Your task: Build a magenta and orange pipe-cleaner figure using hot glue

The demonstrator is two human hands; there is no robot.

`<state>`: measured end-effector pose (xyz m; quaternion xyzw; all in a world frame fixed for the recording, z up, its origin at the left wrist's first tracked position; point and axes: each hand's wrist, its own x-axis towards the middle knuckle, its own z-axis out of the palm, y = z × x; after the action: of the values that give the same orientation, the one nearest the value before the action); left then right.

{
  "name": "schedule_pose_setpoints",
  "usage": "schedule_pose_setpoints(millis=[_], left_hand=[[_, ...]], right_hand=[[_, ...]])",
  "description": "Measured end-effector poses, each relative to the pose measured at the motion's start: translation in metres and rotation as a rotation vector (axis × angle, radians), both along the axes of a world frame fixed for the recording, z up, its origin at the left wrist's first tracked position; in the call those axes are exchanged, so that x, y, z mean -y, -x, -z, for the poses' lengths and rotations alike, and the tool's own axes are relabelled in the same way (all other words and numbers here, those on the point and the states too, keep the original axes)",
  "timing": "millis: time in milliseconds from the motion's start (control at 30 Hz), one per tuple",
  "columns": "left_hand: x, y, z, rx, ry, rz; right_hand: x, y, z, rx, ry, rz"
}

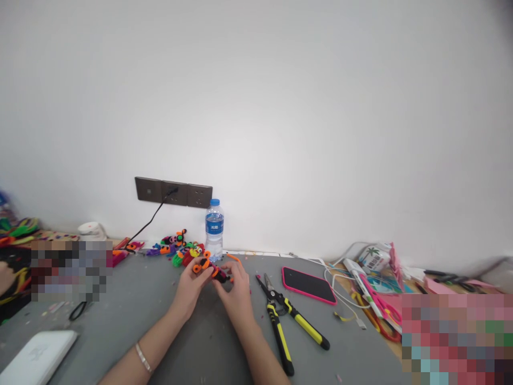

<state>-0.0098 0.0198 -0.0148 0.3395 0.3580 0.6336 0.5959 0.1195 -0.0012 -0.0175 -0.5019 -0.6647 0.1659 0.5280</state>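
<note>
Between both hands I hold a small pipe-cleaner figure (216,272) in black, purple and orange, just above the grey table mat (172,342). My left hand (193,283) pinches its round orange end. Fingers of my right hand (235,286) close on its dark other end, and an orange pipe-cleaner piece (233,258) sticks up by them. Behind my hands lie several finished-looking fuzzy figures (166,249) in purple, green, red and orange. To the right rest wire cutters (276,299) with yellow and black handles, their jaws apart.
A water bottle (215,230) stands by the wall below a dark socket strip (173,192). A pink-cased phone (308,285), white cables (340,289) and scissors (385,307) lie right. At the left are a white box-like device (38,355) and another person's hand (6,278).
</note>
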Motion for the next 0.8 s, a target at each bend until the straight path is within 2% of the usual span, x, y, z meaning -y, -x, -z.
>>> schedule_pose_setpoints(millis=[167,400,800], left_hand=[[-0.0024,0.0015,0.0034,-0.108,-0.065,-0.041],[-0.0036,0.0036,0.0059,-0.177,-0.081,-0.073],[0.0008,0.0019,0.0012,-0.297,-0.139,-0.063]], right_hand=[[0.0028,0.0016,-0.0048,0.137,-0.009,0.040],[0.0059,0.0056,-0.0054,0.186,-0.022,0.047],[0.0037,0.0068,-0.0016,0.047,0.017,0.015]])
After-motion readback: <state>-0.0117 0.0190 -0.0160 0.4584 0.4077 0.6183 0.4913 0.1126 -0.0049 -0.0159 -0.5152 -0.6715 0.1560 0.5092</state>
